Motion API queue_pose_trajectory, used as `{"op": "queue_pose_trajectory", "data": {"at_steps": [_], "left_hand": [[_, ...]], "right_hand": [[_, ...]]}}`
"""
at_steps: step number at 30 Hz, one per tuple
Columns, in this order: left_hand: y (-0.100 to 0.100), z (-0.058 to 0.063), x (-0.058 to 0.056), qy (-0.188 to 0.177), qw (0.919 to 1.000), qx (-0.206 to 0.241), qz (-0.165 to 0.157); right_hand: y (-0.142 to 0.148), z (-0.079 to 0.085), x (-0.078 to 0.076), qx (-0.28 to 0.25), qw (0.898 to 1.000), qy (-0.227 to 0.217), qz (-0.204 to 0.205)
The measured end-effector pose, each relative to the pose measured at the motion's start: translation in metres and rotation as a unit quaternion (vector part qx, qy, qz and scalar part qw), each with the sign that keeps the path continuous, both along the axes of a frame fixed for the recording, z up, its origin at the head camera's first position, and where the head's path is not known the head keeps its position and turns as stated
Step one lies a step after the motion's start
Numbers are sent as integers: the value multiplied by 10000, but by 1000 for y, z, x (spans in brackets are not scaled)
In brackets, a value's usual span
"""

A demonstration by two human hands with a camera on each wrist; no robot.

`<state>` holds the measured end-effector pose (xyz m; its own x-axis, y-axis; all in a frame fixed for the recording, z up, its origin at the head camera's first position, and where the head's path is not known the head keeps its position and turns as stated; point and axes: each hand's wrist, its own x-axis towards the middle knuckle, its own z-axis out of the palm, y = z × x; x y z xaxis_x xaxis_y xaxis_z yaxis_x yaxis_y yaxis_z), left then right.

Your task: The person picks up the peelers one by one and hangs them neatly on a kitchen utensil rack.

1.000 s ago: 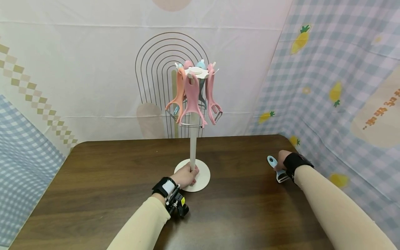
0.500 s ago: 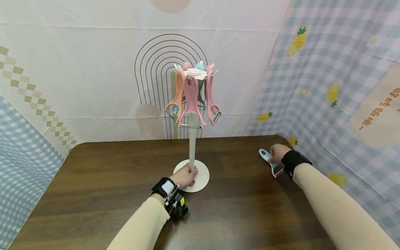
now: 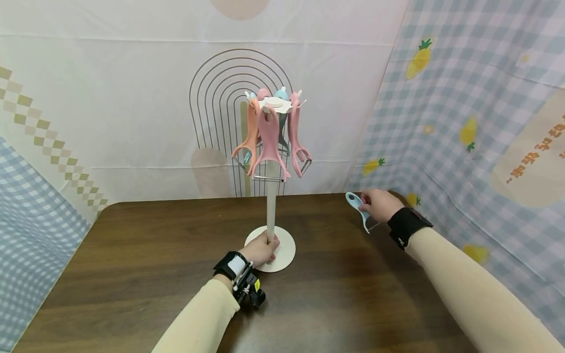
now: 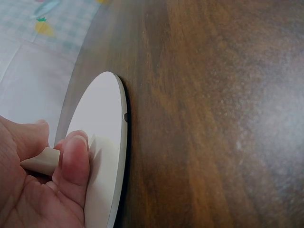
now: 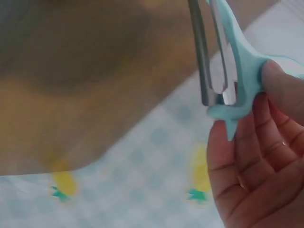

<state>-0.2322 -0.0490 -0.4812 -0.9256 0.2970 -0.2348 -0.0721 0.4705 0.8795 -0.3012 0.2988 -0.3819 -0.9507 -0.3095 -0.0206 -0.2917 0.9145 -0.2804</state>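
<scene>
A white rack with a round base (image 3: 286, 249) stands upright on the table, and my left hand (image 3: 259, 250) grips the foot of its pole (image 3: 271, 206). In the left wrist view the thumb and fingers curl round that pole (image 4: 42, 162), right over the base (image 4: 102, 114). At the far right my right hand (image 3: 380, 205) pinches a light blue peeler (image 3: 355, 202) by its handle. The right wrist view shows the peeler's metal blade (image 5: 202, 57) and the thumb on the handle. Pink peelers (image 3: 270, 137) and an orange peeler (image 3: 252, 127) hang from the rack's hooks, with blue and dark ones behind.
The brown wooden table (image 3: 154, 274) ends at a white patterned cloth (image 3: 132, 108) behind. A blue checked cloth (image 3: 441, 147) with pineapples hangs close beside the right hand. Another checked cloth (image 3: 35, 235) hangs at the left edge.
My right hand has moved up and leftward with the blue peeler, lifting it from the table's right side. The left hand keeps its grip on the pole.
</scene>
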Motion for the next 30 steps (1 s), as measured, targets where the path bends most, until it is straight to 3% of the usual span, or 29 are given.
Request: {"op": "queue_pose_trajectory", "data": {"at_steps": [6, 12, 22, 30], "left_hand": [[0, 3, 2, 7, 10000, 23, -25], [0, 2, 2, 10, 10000, 46, -16], [1, 0, 2, 24, 9999, 102, -42], [0, 1, 4, 100, 9998, 172, -76]], "right_hand": [[-26, 29, 8, -577, 9965, 591, 94], [-50, 46, 16, -1119, 9827, 1448, 285], [-83, 80, 40, -2161, 9281, 2950, 703], [-111, 106, 57, -2832, 8804, 3609, 1201]]}}
